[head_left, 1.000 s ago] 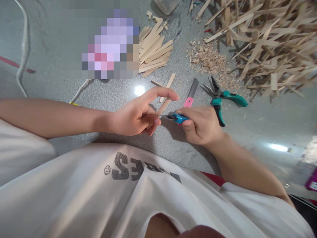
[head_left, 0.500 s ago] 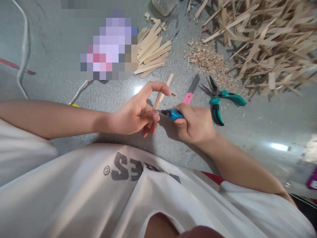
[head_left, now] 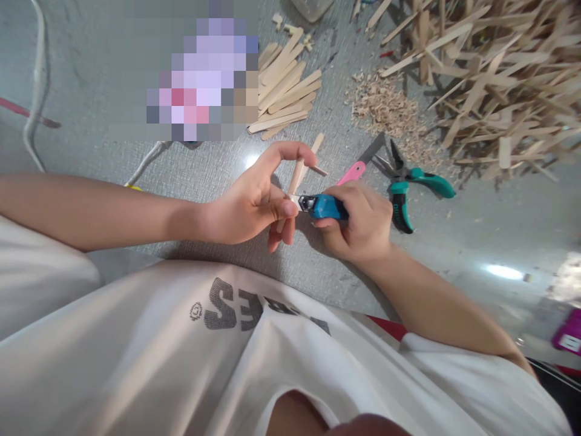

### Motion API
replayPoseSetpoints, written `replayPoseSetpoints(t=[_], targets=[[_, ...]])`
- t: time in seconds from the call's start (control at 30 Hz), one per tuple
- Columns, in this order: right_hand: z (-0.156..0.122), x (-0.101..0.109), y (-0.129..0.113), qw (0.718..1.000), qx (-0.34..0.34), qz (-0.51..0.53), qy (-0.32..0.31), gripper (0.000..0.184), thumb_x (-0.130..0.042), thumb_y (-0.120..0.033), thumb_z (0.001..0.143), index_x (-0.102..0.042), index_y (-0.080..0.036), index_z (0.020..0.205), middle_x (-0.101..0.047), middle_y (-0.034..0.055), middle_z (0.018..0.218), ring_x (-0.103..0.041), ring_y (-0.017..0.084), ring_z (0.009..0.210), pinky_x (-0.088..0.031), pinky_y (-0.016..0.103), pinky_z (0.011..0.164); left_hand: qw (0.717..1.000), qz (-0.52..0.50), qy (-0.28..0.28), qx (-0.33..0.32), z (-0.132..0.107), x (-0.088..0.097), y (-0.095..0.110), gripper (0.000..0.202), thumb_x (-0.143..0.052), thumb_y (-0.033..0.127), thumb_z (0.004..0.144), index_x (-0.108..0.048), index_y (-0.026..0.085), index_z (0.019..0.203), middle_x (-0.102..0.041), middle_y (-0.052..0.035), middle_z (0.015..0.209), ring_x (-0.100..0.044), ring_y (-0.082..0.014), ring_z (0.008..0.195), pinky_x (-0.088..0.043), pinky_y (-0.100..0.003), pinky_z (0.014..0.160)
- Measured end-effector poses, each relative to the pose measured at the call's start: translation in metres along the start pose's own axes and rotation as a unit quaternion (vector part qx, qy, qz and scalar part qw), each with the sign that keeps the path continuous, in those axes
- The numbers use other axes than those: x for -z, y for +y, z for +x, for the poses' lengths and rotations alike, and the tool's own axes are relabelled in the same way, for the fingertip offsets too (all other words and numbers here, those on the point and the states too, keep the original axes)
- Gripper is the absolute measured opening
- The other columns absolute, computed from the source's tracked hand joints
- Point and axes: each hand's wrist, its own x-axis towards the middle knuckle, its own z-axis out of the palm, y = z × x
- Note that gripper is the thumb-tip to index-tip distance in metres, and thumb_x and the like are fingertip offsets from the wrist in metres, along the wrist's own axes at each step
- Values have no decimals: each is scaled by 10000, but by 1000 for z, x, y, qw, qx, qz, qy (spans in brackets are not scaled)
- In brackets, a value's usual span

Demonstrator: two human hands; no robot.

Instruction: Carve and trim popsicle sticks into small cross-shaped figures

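My left hand (head_left: 254, 200) pinches a flat wooden stick (head_left: 297, 174) between thumb and fingers, holding it nearly upright above the grey floor. My right hand (head_left: 358, 221) is closed round blue-handled cutters (head_left: 323, 206), whose jaws meet the stick's lower end beside my left fingertips. Both hands sit just in front of my white shirt.
A pink-handled blade (head_left: 358, 165) and green-handled pliers (head_left: 402, 181) lie right of the hands. A stack of sticks (head_left: 285, 91), a heap of shavings (head_left: 385, 106) and a big pile of cut sticks (head_left: 494, 79) lie beyond. A white cable (head_left: 36, 91) runs at left.
The stick has been turned more upright in my left hand, and the cutters have closed in until their jaws touch its lower end.
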Motion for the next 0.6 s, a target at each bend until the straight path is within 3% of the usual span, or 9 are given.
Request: replayPoseSetpoints(t=[0.1,0.37,0.6], targets=[[0,1,-2,999,16,-12,26,675,-418,-782,1147,-731,-196,1032,-730,96,836,-646,230,711,-474,388,687,1000,-22,-16,-4,0,1,-2,662,-703,530,1121,-288,299,1582,-741,85,721,-699,-136,481,-538,-210,537],[7,5,0,991,77,-21,107,527,-511,-662,1176,-711,-198,1022,-693,41,785,-614,180,676,-447,344,638,999,-29,23,-9,3,2,-3,750,-726,601,1098,-272,277,1600,-759,81,707,-755,-170,534,-555,-212,526],[4,2,8,994,82,45,52,492,-494,-603,1191,-741,-185,1109,-748,62,823,-670,181,677,-464,338,641,998,-47,7,-41,4,0,-1,666,-738,493,1117,-307,267,1572,-768,122,712,-690,-115,458,-534,-193,476]])
